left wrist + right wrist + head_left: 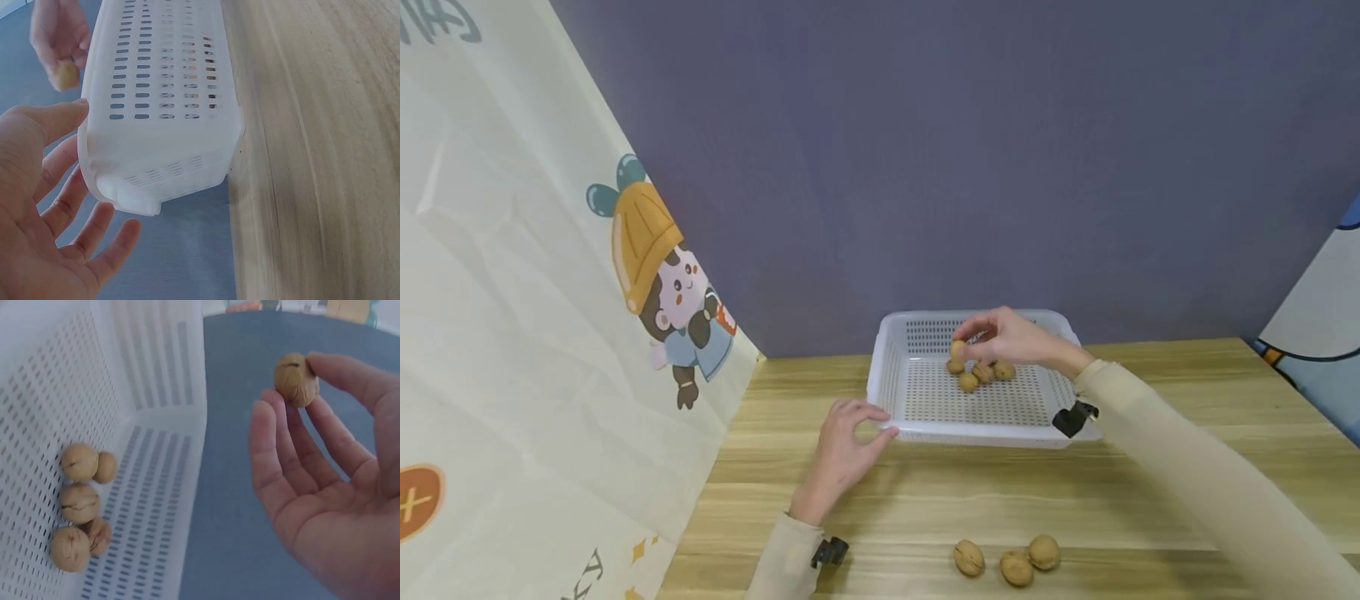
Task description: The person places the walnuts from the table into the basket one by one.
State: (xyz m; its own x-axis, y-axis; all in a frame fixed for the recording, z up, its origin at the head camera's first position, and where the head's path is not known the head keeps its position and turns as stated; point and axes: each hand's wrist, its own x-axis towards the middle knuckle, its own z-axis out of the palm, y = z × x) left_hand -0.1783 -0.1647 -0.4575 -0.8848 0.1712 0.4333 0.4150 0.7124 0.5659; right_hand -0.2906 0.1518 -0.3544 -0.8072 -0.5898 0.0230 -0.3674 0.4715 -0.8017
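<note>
My right hand (1009, 337) pinches a walnut (296, 380) between thumb and fingertips, above the inside of a white plastic basket (985, 433). Several walnuts (80, 503) lie together on the basket's slotted floor, under the hand in the head view. At the basket's near left corner, my left hand (844, 446) holds the rim between thumb and index finger. The left wrist view has the thumb tip (78, 107) on the rim, with the other fingers spread below it. The held walnut also appears there, blurred, beyond the rim.
Three walnuts (1017, 568) lie on the wooden table (865, 533) in front of the basket, towards me. A dark blue-grey panel (955, 167) rises right behind the basket. On the left stands a white sheet (512, 292) with cartoon prints.
</note>
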